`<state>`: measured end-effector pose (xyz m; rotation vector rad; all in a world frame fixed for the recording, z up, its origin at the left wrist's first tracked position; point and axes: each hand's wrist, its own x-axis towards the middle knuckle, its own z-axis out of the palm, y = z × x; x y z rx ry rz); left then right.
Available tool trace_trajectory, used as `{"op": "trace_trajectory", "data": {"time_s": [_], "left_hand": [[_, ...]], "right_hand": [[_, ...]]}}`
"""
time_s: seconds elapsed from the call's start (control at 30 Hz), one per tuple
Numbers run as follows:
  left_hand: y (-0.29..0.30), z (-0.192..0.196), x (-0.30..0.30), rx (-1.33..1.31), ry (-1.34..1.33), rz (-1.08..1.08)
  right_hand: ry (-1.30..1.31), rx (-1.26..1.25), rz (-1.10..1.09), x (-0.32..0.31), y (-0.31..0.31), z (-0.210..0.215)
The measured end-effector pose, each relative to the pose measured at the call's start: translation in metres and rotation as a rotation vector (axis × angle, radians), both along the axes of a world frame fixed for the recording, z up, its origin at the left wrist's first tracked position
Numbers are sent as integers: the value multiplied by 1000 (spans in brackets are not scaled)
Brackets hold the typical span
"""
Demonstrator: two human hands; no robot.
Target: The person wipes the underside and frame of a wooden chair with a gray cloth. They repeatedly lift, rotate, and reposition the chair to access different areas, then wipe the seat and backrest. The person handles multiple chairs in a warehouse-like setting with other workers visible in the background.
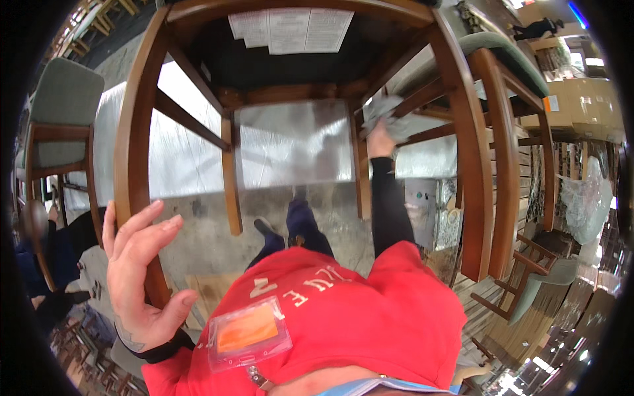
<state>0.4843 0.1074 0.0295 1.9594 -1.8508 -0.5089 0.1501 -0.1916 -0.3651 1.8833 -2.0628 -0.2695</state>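
A brown wooden chair (284, 98) stands tipped in front of me, its dark underside and legs toward me. White printed sheets (290, 30) are fixed under its seat. My right hand (381, 141) reaches in at the right side and grips a crumpled grey cloth (384, 112), pressed near the chair's rear right leg and rail. The fingers are partly hidden by the cloth. Close to the lower end of the chair's left leg (134, 132), my left hand (142, 274) is raised with fingers spread and holds nothing; I cannot tell whether it touches the wood.
Against the right side stands another chair with a grey-green seat (508, 56). A similar chair (63, 112) is at the left, with a person in dark clothes (72, 247) below it. Cardboard boxes (581, 109) and a smaller upturned chair (538, 284) lie farther right. Shiny sheeting (294, 145) spreads behind the legs.
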Motion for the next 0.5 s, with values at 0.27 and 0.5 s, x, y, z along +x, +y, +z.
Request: {"op": "trace_trajectory", "data": {"time_s": [0.27, 0.5], "left_hand": [[25, -3, 6, 57, 12, 13], [18, 4, 8, 82, -62, -31]], "right_hand": [[-787, -1047, 728, 24, -38, 102], [-798, -147, 373, 1, 50, -66]]}}
